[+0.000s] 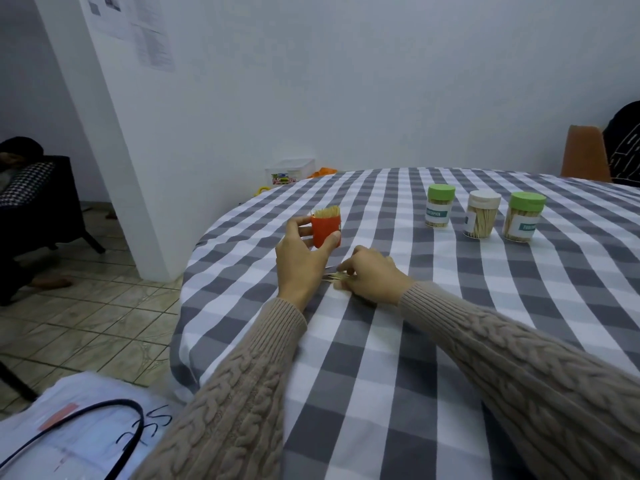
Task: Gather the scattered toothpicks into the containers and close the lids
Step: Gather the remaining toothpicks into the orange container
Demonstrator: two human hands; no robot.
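On the checked cloth (398,341), her left hand (300,261) grips the open orange jar (325,230), nearly full. Her right hand (370,277) pinches a small bundle of toothpicks (333,278) lying beside it. Light, stiff, splintery slivers, best pinched mid-length together.

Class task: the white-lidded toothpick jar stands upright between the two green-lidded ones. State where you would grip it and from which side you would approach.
Grip the white-lidded jar around its clear round body below the lid, coming from the near side. It stands upright, and the green-lidded jars flank it with gaps between, so a front approach looks least likely to knock them.
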